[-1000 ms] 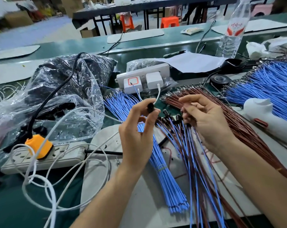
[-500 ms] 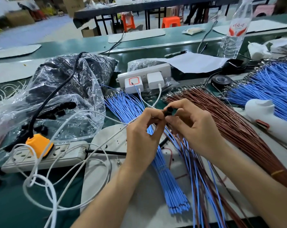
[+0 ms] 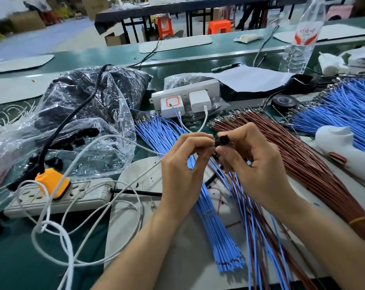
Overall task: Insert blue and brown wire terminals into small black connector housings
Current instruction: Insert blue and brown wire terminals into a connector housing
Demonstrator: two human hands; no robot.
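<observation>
housing (image 3: pixel 222 141) pinched by right hand (image 3: pixel 254 166), opening facing left hand (image 3: pixel 183 164).

light: bright, even | shadows: soft | glare: plastic bag (image 3: pixel 77 114) | edges: wide-angle bend, blurred

The green surface (image 3: pixel 14 258) carries a pale mat (image 3: pixel 177 248) with blue wires (image 3: pixel 156 132) and brown wires (image 3: pixel 303 160) fanned across it. On the left lie a power strip (image 3: pixel 58 197), a looped white cable (image 3: pixel 52 233) and a clear plastic bag (image 3: pixel 79 114). A tape roll (image 3: pixel 284 101), a paper sheet (image 3: pixel 246 77) and a water bottle (image 3: pixel 300 42) sit farther back.
</observation>
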